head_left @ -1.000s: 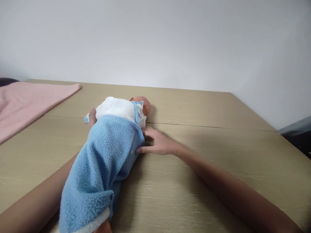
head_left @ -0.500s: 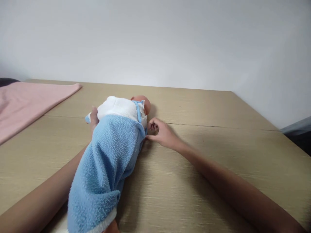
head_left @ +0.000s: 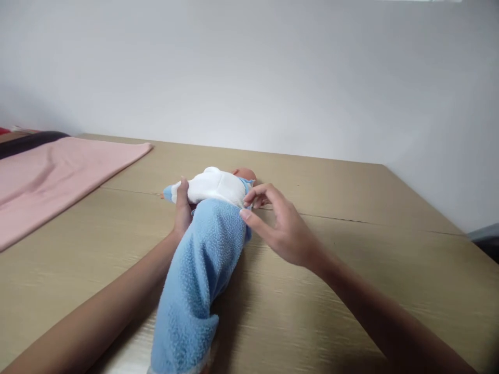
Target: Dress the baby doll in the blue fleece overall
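A baby doll (head_left: 218,186) in a white top and blue fleecy trousers (head_left: 195,270) lies stretched away from me on the table, its bald head at the far end and turned away. My left hand (head_left: 182,210) grips the doll's left side below its sleeve, thumb up and fingers partly hidden beneath the body. On the other side, my right hand (head_left: 273,218) has its thumb and forefinger pinched together at the edge where the white top meets the trousers. The doll's far arm is mostly hidden behind my right hand.
A pink cloth (head_left: 74,176) lies on the wooden table (head_left: 351,291) to the left, with a dark item (head_left: 35,143) behind it. A seam runs across the tabletop. A pale wall (head_left: 249,78) rises behind it, and a dark grey object (head_left: 487,239) stands beyond the right edge.
The camera view has shifted, so the doll appears farther right. My right hand has moved from low at the doll's side up to the top's lower edge. My left hand still holds on.
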`<action>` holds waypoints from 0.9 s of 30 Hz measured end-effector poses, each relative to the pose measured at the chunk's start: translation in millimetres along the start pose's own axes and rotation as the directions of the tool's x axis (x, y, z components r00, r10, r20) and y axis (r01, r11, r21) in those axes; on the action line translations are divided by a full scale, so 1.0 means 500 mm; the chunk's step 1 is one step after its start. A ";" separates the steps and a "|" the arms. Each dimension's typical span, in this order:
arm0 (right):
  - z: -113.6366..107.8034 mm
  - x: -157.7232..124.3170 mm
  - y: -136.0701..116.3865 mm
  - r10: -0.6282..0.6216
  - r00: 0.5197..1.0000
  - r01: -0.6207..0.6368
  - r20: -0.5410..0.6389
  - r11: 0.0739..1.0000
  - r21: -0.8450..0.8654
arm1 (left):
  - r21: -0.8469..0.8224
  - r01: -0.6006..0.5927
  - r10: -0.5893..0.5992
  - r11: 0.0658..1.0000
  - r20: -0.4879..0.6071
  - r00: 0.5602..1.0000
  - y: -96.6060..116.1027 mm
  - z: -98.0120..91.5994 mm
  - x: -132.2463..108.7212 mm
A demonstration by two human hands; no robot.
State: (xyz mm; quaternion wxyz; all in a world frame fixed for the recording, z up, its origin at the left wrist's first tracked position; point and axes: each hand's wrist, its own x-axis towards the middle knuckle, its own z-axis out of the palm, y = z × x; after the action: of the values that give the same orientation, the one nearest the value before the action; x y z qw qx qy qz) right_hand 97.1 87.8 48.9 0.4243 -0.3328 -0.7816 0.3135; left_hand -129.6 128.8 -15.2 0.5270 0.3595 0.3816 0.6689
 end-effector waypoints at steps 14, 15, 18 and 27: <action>-0.015 -0.007 -0.021 0.038 0.999 -0.036 0.007 0.983 -0.180 | -0.046 -0.009 0.008 0.999 -0.032 0.999 0.009 0.099 -0.055; -0.020 -0.008 -0.022 0.050 0.999 -0.047 0.013 0.980 -0.195 | -0.010 -0.042 0.042 0.999 -0.026 0.999 0.006 0.105 -0.056; -0.034 -0.007 -0.018 0.096 0.994 -0.085 0.053 0.981 -0.174 | 0.070 -0.120 0.122 0.990 -0.013 0.992 -0.005 0.115 -0.055; -0.040 -0.006 0.003 0.185 0.979 -0.185 0.088 0.983 -0.001 | 0.084 -0.145 0.143 0.986 0.022 0.989 -0.018 0.113 -0.054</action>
State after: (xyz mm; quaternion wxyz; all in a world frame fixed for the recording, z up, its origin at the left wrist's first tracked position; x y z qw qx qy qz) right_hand 116.2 90.5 55.5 0.3597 -0.3884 -0.7640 0.3688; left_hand -70.9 110.9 0.0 0.4645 0.4134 0.3788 0.6855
